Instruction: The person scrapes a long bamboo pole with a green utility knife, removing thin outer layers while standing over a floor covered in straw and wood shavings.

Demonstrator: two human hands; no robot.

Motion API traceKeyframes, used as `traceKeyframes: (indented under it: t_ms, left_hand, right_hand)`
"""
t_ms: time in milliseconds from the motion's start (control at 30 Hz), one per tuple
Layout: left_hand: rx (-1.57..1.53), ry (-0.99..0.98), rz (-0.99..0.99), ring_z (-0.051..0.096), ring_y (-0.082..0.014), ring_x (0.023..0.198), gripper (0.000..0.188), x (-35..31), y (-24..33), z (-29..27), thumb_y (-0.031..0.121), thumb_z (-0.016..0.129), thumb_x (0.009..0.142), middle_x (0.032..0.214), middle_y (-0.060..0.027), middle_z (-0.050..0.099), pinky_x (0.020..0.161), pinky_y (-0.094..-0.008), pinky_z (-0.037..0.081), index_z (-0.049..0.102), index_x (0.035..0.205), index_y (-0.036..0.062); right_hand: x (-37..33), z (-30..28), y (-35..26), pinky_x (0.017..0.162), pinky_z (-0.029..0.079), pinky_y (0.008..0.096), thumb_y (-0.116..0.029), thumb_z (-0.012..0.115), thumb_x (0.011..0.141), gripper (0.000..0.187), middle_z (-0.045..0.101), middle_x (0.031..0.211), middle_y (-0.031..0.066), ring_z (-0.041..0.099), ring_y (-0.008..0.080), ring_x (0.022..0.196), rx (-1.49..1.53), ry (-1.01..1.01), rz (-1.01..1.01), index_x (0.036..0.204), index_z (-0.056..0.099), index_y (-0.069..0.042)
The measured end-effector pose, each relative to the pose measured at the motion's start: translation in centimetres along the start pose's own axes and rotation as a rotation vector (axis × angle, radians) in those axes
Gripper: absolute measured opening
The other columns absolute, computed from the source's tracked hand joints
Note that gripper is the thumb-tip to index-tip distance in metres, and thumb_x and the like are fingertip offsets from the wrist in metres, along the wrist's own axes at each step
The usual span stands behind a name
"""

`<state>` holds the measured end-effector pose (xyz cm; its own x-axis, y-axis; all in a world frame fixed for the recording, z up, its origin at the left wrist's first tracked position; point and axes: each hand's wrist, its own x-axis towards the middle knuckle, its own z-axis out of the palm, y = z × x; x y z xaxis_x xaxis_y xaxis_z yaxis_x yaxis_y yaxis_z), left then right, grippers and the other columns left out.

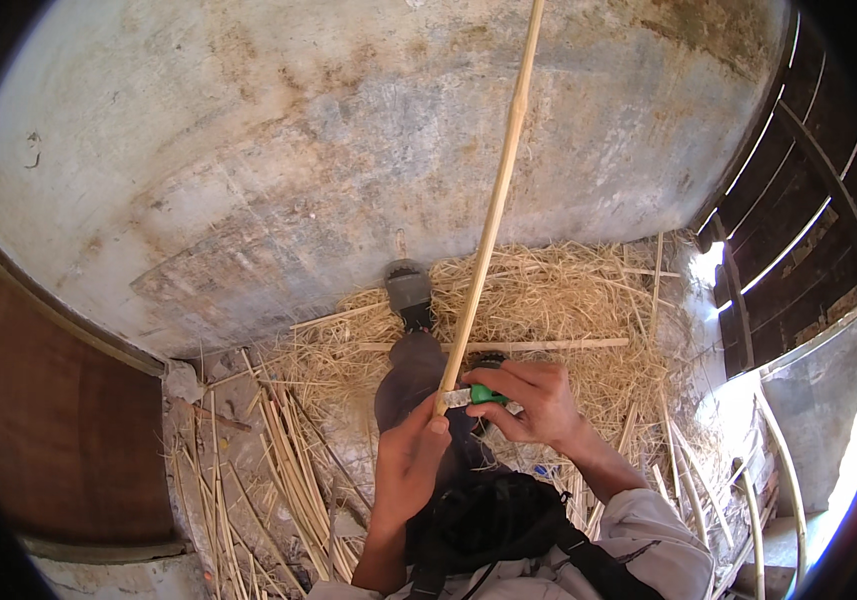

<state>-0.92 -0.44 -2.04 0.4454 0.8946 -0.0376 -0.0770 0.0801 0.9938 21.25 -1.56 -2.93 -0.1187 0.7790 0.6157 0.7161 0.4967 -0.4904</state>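
Observation:
My left hand [411, 460] is closed around the lower end of a long pale bamboo strip [494, 210]. The strip slants upward from my hand, leaning a little right, and runs out of the picture at the top. In my right hand [536, 402] is a knife with a green handle [489, 394], gripped between thumb and fingers. Its short metal blade [457, 397] lies against the strip just above my left hand. I cannot tell how deep the edge sits in the bamboo.
A stained plaster wall [328, 130] rises ahead. Straw-like shavings [548, 300] cover the floor around my shoes [409, 290]. Bundles of split strips [293, 470] lie at the left, more poles [778, 450] at the right. A brown panel [58, 400] stands far left, dark slats [798, 230] far right.

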Motion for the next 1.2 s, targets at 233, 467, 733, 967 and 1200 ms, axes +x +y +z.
traceKeyframes:
  t_ms: [233, 467, 733, 967, 1200]
  left_hand:
    - [0.138, 0.066, 0.027, 0.044, -0.0043, 0.072, 0.035, -0.1, 0.3, 0.5, 0.007, 0.057, 0.108, 0.080, 0.0024, 0.053, 0.062, -0.0232, 0.037, 0.065, 0.140, -0.0035]
    - [0.218, 0.085, 0.009, 0.045, -0.0050, 0.069, 0.033, -0.9, 0.8, -0.1, 0.007, 0.058, 0.108, 0.074, 0.0018, 0.050, 0.060, -0.0243, 0.037, 0.066, 0.139, -0.0016]
    - [0.214, 0.112, -0.008, 0.043, -0.0037, 0.066, 0.034, -1.5, 0.7, -0.6, 0.008, 0.057, 0.109, 0.073, 0.0030, 0.049, 0.057, -0.0236, 0.034, 0.067, 0.141, 0.0020]
    - [0.274, 0.134, -0.032, 0.043, -0.0033, 0.065, 0.035, -2.7, -0.4, -1.3, 0.009, 0.057, 0.109, 0.073, 0.0041, 0.048, 0.056, -0.0237, 0.033, 0.067, 0.143, 0.0039]
    - [0.274, 0.166, -0.069, 0.042, -0.0026, 0.066, 0.037, -4.0, -1.1, -1.7, 0.017, 0.058, 0.110, 0.073, 0.0062, 0.049, 0.058, -0.0232, 0.032, 0.067, 0.141, -0.0003]
  right_hand:
    - [0.1, 0.5, 0.1, 0.055, 0.053, 0.0354, -0.033, 0.086, 0.086, 0.035, 0.068, 0.077, 0.0018, 0.068, 0.0217, 0.063, -0.043, 0.087, 0.078, 0.112, 0.077, -0.012]
    - [1.3, -0.1, -0.4, 0.058, 0.055, 0.0356, -0.034, 0.086, 0.086, 0.034, 0.071, 0.080, 0.0020, 0.070, 0.0221, 0.066, -0.056, 0.055, 0.030, 0.111, 0.078, -0.012]
    - [2.5, 0.1, 0.1, 0.055, 0.053, 0.0351, -0.032, 0.086, 0.086, 0.033, 0.073, 0.080, 0.0035, 0.069, 0.0223, 0.061, -0.046, 0.077, 0.016, 0.110, 0.078, -0.011]
    - [4.4, 0.4, 2.0, 0.055, 0.054, 0.0341, -0.029, 0.087, 0.086, 0.032, 0.076, 0.084, 0.0052, 0.071, 0.0233, 0.063, -0.047, 0.157, 0.029, 0.110, 0.078, -0.009]
    - [6.4, 1.5, 5.1, 0.056, 0.054, 0.0373, -0.029, 0.084, 0.091, 0.026, 0.075, 0.081, 0.0078, 0.070, 0.0272, 0.063, -0.034, 0.285, -0.013, 0.105, 0.079, -0.007]
